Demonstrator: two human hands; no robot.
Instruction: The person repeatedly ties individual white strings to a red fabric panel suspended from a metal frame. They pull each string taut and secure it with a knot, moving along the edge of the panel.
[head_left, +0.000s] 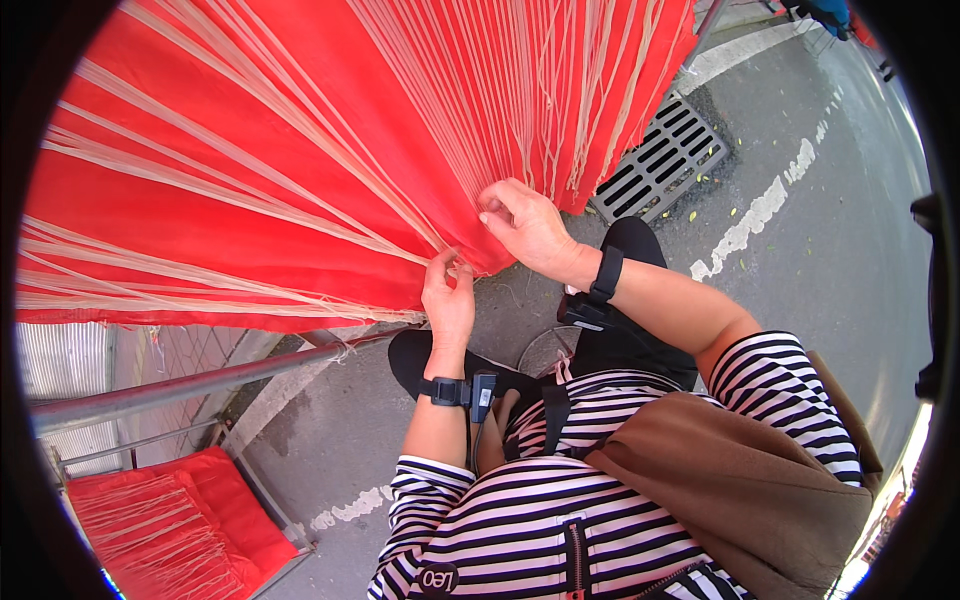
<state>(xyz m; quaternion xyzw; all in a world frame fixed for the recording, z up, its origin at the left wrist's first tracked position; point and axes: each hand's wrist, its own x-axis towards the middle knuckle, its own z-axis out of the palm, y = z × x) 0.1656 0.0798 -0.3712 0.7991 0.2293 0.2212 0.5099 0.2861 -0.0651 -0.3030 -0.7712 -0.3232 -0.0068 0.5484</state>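
Spread before me is a sheet of red cloth (375, 127) with long pale threads running across it in bunches. My left hand (448, 296) is at its near edge, thumb and forefinger pinched on the ends of a bunch of pale threads (360, 234). My right hand (531, 225) rests over the cloth a little farther right, its fingers curled beside the lower ends of finer, evenly spaced threads (480, 112). Whether thread lies between the right fingertips is hidden. Loose, kinked threads (592, 97) hang near the cloth's right edge.
A metal rail (195, 386) runs under the cloth at left. Below it, a second red cloth (247, 517) with pale threads lies on a metal frame (259, 487). A drain grate (664, 161) is set in the asphalt (787, 277) at right. My knees are beneath the near edge.
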